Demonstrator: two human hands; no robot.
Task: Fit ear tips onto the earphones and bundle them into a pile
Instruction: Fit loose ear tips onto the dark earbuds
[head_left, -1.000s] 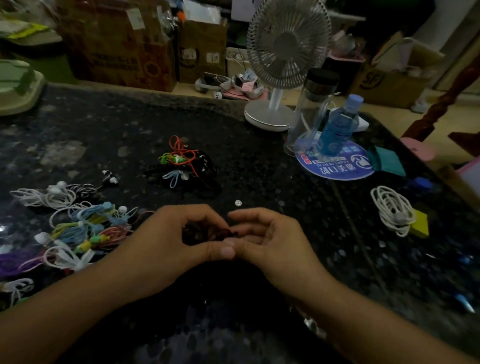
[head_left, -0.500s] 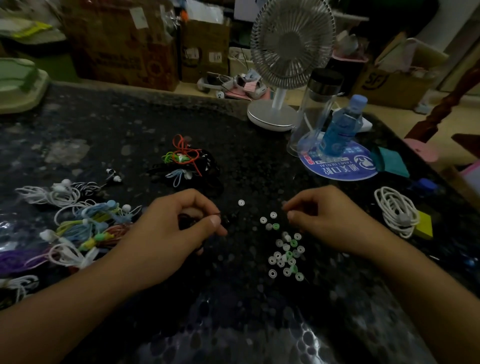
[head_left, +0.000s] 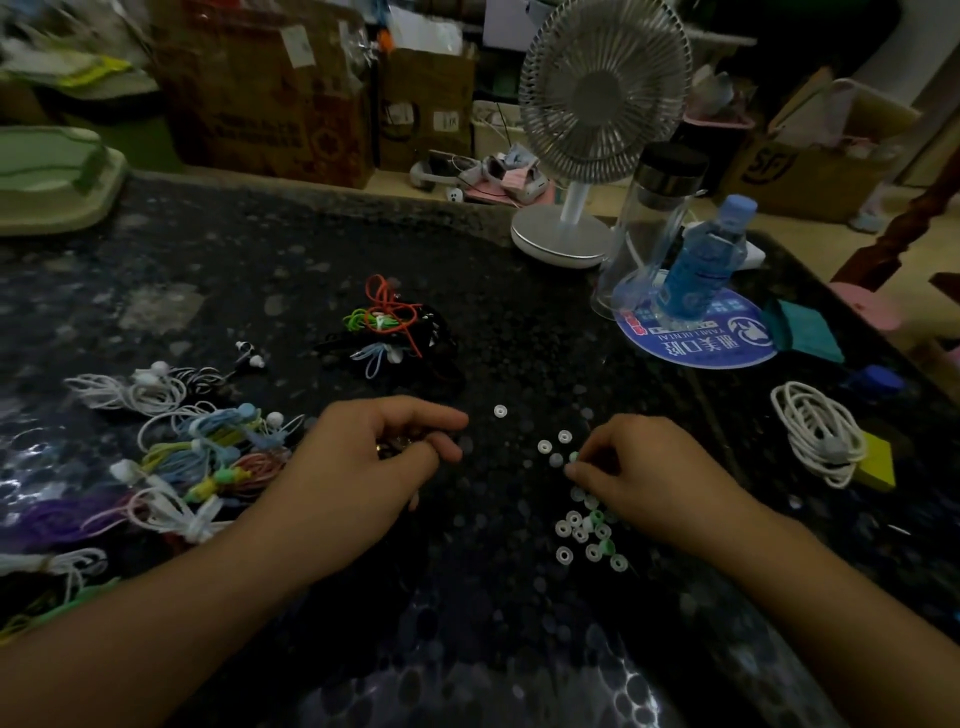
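A person's hands, joined over a dark earphone a second ago, have parted on the speckled black stone tabletop (head_left: 519, 322). The left hand (head_left: 358, 467) keeps its fingers curled round the small dark earphone (head_left: 400, 444), mostly hidden in the grip. The right hand (head_left: 644, 478) has moved out to the scattered ear tips (head_left: 587, 535), its fingertips pinching at a pale green one at the edge of the scatter; whether it is lifted yet cannot be told. That suggests one bud is being readied for its next tip. The tips are tiny soft-looking rings, white and mint green, with one lying apart (head_left: 500, 411). To the left lies a heap of bundled earphones (head_left: 197, 467) in pastel cords tied in loops; a darker tangle (head_left: 389, 332) sits beyond, and a white coiled cable (head_left: 815, 431) lies well to the right.
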